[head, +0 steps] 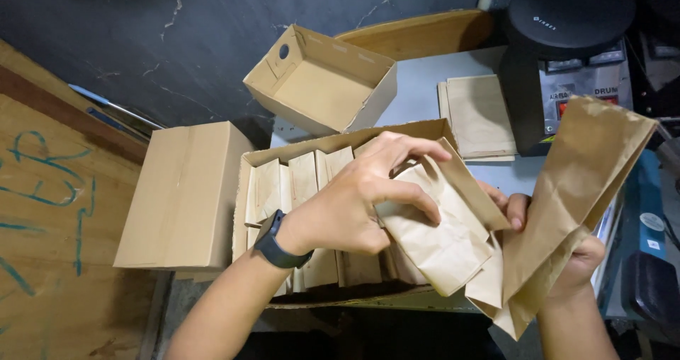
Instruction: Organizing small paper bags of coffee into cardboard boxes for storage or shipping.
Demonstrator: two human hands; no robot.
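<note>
The left hand (354, 204) is reaching into an open cardboard box (244, 190) and closing its fingers (418, 150) around the top of a folded brown paper bag (439, 240), with the thumb pressing on the near face and the other fingers curling over the upper edge. That bag is sitting tilted at the right end of the box, partly lifted above the row of similar paper bags (304, 179) that are standing upright and packed side by side inside. A dark watch (276, 243) is wrapping the left wrist.

The right hand (577, 257) is gripping a second, larger brown paper bag (588, 162) from below, fingers closed around its lower part, and 1 fingertip (517, 215) is showing past its left edge. This bag is standing up in the air just right of the box, its top leaning toward the upper right, and its lower corner is touching or overlapping the bag in the left hand.

Left of the box, a closed cardboard carton (184, 193) is lying just beside it. Behind it, an empty open-topped cardboard tray (322, 80) is resting tilted. On the pale tabletop (418, 91), a flat stack of paper bags (478, 116) is lying near a black machine (567, 55) with a round lid. A wooden board (49, 211) with blue markings is filling the left side
</note>
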